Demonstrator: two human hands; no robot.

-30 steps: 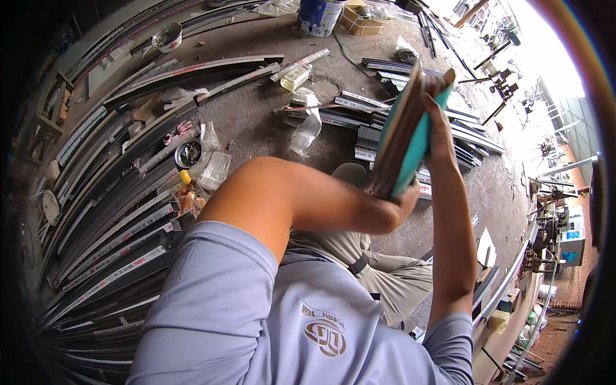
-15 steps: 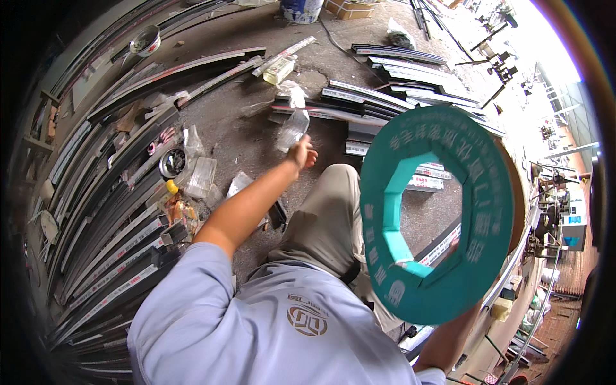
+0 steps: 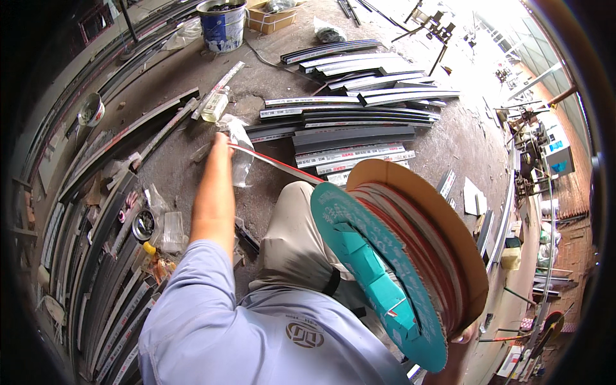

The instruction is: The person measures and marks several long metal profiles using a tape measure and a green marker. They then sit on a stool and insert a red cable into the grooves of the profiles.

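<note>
bars [image 3: 102, 237], long and dark, lay side by side on the floor [image 3: 170, 70] at the far left. near their upper part was a pail [image 3: 91, 110], and lower down were a bowl [image 3: 143, 224] with dark bits in it and, just beside that, a clear box [image 3: 172, 231]. farther up lay a pale yellow bottle [image 3: 215, 104], with a blue and white bucket [image 3: 222, 32] well beyond it. just below the bottle, the left grip [image 3: 222, 142] was at the end of an outstretched arm, pinching a strip [image 3: 276, 165], red and grey; crumpled plastic [image 3: 241, 168] lay near it. the strip stretched rightward to the reel [image 3: 378, 276], which was tilted, right of the bent knee [image 3: 292, 221]. its near disc was teal with a many-sided hole, its far disc brown, with more strip wound between. above the reel, shorter bars [image 3: 356, 136] lay in a loose stack. the right grip [image 3: 467, 332] showed only as fingers at the reel's lower right edge; whether it was pinching or spread could not be told. farther right was a yellow block [image 3: 511, 258].
</note>
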